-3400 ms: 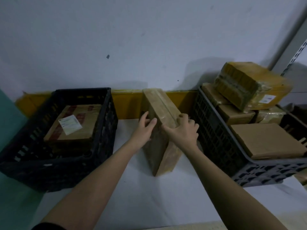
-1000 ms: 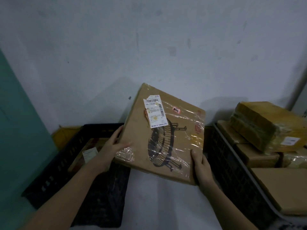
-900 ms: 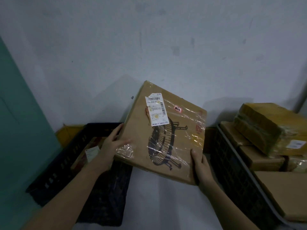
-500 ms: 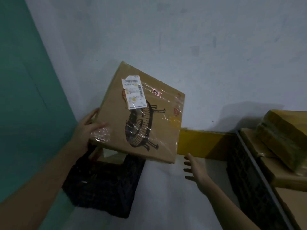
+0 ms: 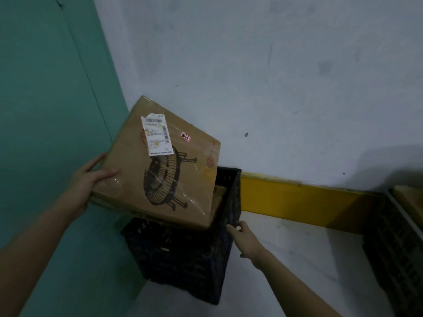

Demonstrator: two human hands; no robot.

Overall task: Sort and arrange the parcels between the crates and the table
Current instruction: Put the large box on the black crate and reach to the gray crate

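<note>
The flat parcel [image 5: 160, 165] hangs tilted over the black crate [image 5: 190, 255], its lower edge dipping inside, likely to slide in. The left hand [image 5: 91, 179] grips its corner; the right hand [image 5: 242, 236], fingers loose, steadies the crate's rim on the table [image 5: 309, 259].

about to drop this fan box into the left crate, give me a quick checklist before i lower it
1. Grip on the fan box: left hand holds its left edge alone, thumb on top. Not ok for a steady lower.
2. Right hand clear of the drop path: it touches the black crate at its near right corner. Not ok.
3. Box level: tilted, far corner high. Not ok.
4. Room in the crate: a brown parcel already lies inside; depth left, cannot tell.
5. Crate seated on the table: ok.
</note>
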